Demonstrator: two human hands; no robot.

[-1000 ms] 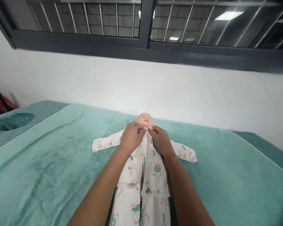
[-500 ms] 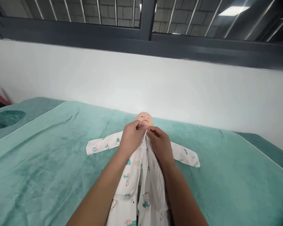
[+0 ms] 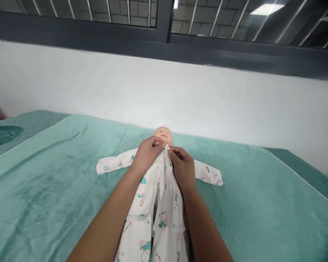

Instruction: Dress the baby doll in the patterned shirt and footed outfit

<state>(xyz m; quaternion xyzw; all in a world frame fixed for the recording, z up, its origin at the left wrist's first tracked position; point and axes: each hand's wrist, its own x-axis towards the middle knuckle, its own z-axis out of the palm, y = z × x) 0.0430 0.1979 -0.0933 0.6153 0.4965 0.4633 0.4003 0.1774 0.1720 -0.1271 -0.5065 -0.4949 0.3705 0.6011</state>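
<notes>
A baby doll [image 3: 164, 134] lies face up, its head toward the wall. It wears a white baby romper [image 3: 142, 211] printed with small animals, both sleeves stretched out to the sides. The romper's front hangs open in a long gap below the neck. My left hand [image 3: 147, 153] pinches the collar edge just under the doll's chin. Close beside it, my right hand [image 3: 182, 163] pinches the other collar edge between thumb and fingers. The two edges meet at the neck. A pale button [image 3: 154, 183] shows on the left front edge.
Under the doll spreads a green plush cover [image 3: 57, 189] with a paler middle and darker sides. Behind it rises a white wall [image 3: 112, 87], topped by a dark window frame [image 3: 98, 34] with metal bars. A round hollow [image 3: 5, 135] lies at the far left.
My hands stay at the collar, with the fingertips slightly farther apart and the collar edge showing more between them. The whole view has shifted a little.
</notes>
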